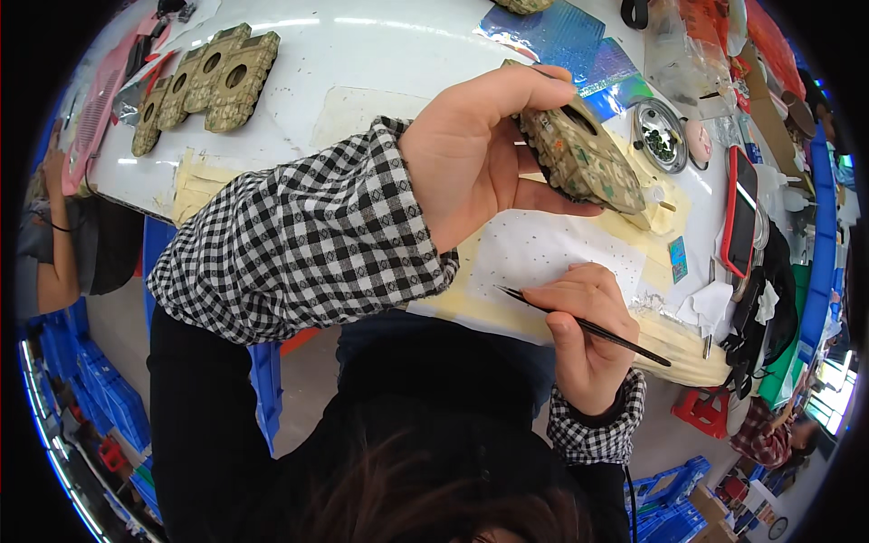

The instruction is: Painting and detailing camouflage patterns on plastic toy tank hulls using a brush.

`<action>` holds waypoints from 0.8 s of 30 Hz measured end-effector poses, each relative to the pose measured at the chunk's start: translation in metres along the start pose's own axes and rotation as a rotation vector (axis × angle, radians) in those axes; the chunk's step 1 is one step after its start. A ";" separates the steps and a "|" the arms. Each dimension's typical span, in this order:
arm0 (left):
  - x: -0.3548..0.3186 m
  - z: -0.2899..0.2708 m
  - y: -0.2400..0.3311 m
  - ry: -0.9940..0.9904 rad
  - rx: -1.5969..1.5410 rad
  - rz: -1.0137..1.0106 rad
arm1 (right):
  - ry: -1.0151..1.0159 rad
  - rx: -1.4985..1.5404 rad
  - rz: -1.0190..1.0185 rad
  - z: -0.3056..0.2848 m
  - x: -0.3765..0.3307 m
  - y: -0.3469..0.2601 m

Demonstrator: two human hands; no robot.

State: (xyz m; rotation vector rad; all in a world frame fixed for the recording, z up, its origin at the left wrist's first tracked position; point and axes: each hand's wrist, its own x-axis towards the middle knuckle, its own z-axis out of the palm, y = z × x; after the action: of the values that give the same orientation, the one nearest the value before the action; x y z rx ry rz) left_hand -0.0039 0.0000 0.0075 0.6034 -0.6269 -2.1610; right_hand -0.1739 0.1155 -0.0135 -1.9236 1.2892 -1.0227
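My left hand (484, 149) grips a camouflage-painted model tank hull (588, 158) by its sides, thumb on top and fingers beneath, tilted above the table. The round opening in its top is partly in view. Lower and to the right, my right hand (588, 330) pinches slim black tweezers (608, 335) like a pen. Their fine tip points left, over a white sheet of paper (552, 240) dotted with tiny dark specks. I cannot tell whether the tip holds a speck. Both forearms wear black-and-white checked sleeve covers.
Several similar tank hulls (240, 77) stand at the far left. A round metal dish (661, 136) with small dark green bits sits to the right, near a red-edged phone (740, 213). Shiny blue film (552, 36) lies at the back. Crumpled tissue (706, 303) rests by the right edge.
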 end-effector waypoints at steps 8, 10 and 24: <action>0.003 -0.005 -0.002 -0.059 -0.048 0.034 | -0.004 -0.017 -0.009 0.001 0.001 0.000; 0.003 -0.005 -0.002 -0.052 -0.054 0.030 | -0.002 -0.017 -0.006 0.001 0.001 0.000; 0.003 -0.005 -0.002 -0.050 -0.052 0.033 | -0.005 -0.007 0.001 0.001 0.001 -0.001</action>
State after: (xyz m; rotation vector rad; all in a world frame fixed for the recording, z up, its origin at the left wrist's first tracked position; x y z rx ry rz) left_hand -0.0038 -0.0023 0.0019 0.5096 -0.6014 -2.1606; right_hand -0.1728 0.1149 -0.0132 -1.9294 1.2928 -1.0138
